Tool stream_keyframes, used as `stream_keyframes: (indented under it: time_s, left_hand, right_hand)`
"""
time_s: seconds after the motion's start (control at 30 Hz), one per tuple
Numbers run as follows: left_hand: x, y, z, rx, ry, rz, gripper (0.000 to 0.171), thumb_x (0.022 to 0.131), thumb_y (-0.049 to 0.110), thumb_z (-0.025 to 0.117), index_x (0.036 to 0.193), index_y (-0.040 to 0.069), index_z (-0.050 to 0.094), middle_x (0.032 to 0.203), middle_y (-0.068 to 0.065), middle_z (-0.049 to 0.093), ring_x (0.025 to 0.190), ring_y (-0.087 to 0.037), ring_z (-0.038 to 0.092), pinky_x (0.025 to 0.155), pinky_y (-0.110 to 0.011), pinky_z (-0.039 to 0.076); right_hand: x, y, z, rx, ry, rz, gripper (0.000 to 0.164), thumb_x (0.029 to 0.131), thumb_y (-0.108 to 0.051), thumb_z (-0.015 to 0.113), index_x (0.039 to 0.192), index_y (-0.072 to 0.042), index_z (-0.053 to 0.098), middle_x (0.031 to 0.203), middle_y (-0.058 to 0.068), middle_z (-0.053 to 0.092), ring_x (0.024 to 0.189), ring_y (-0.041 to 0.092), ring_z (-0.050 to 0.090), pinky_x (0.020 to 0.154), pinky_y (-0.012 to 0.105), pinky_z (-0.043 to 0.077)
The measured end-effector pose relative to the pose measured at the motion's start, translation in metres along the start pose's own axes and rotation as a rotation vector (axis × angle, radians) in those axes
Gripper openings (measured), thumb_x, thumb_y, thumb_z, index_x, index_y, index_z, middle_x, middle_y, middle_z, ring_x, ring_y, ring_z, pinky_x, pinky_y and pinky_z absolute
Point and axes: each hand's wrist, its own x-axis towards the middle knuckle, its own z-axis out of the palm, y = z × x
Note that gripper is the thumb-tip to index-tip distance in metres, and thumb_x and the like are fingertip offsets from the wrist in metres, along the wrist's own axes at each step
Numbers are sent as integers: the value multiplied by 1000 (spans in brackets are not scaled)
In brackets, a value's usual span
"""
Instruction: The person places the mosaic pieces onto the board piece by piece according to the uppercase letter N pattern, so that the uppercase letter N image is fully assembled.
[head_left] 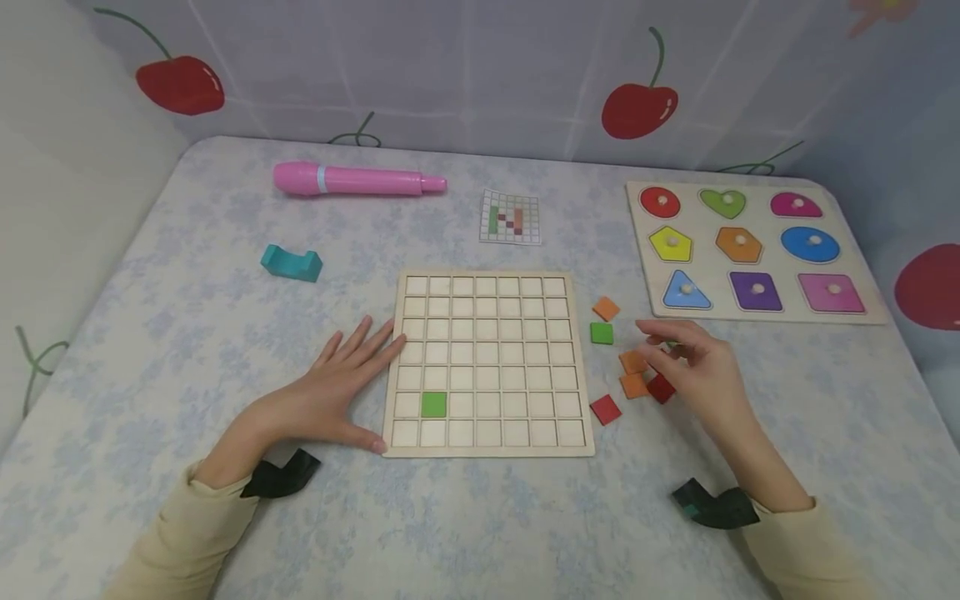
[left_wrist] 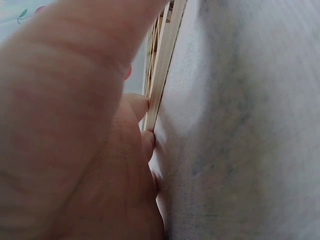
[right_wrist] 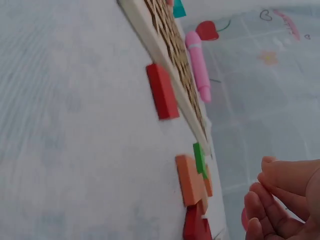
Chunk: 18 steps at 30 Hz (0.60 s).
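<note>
My left hand [head_left: 330, 396] lies spread on the table, its fingertips and thumb touching the left edge of a square wooden grid board [head_left: 491, 448]. One green square tile [head_left: 433, 405] sits in a lower-left cell of the board. Right of the board, my right hand [head_left: 697, 362] hovers over a cluster of tiles, fingers loosely bent and thumb near the index finger. No tile shows between those fingers in the right wrist view. Below it lie orange tiles [head_left: 633, 386] and a dark red tile [head_left: 661, 388]; a green sliver shows behind the fingers, partly hidden.
A red tile [head_left: 605, 409], a green tile [head_left: 602, 333] and an orange tile [head_left: 606, 308] lie beside the board. Behind are a pattern card [head_left: 510, 218], a pink toy microphone [head_left: 367, 182], a teal block [head_left: 292, 263] and a shape puzzle [head_left: 757, 312].
</note>
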Motion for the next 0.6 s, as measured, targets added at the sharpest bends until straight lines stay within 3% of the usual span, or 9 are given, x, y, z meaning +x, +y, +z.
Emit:
stream_keyframes:
  time_s: [0.23,0.4,0.6]
  left_hand:
    - [-1,-2,1,-6,-2,-1,116,61,68,63,144,17,1,149,-3,-9,133,-27,-16,101,-52,-5]
    - [1,0,3,-9,-8,3,116,61,68,63,144,16,1,149,-3,-9,133,-26,-16,102,-53,-4]
    - [2,2,2,2,-7,6,116,61,69,61,144,16,1,149,-3,-10,133,-26,-16,102,-52,-4]
  right_hand:
    - [16,-14,5,-19,-164,20,33,82,-23,65,113,-11,62,107,7,60,83,12,55,64,13,44]
    - [22,-15,10,-92,-196,45,32,79,-19,68,110,-11,64,105,4,59,87,16,54,69,16,42]
    - [21,-14,14,-165,-186,-41,32,75,-13,71,107,-11,66,100,3,57,83,16,50,66,24,38]
